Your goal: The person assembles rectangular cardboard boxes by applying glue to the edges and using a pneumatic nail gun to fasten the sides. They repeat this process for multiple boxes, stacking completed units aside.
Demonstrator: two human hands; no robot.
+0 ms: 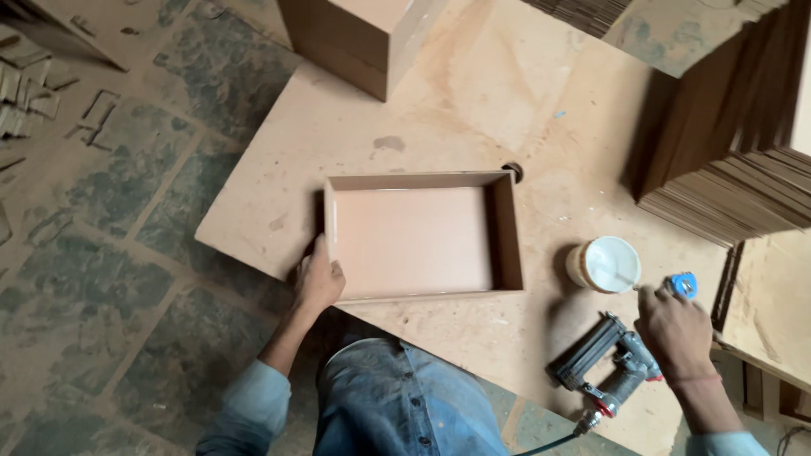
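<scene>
**Steadying a shallow wooden tray while the other hand sits by the nail gun**

Seen from above, a shallow rectangular brown fibreboard tray [422,236] lies open side up in the middle of the pale, dusty board surface [524,110]. The tray holds nothing; its smooth base is bare. The left hand [318,280] rests at the tray's 8 o'clock corner, fingers laid along the left wall, thumb side pressed to the outside. Holding that corner firmly and flat would likely keep the frame square.

At 4 o'clock from the tray, the right hand [676,331] is loosely curled over a small blue object [684,285]; whether it pinches it cannot be told. Just beside it lies a dark grey pneumatic nail gun [604,363], hose attached. A round white tub of white glue [604,264] stands open, at 3 o'clock from the tray.
</scene>
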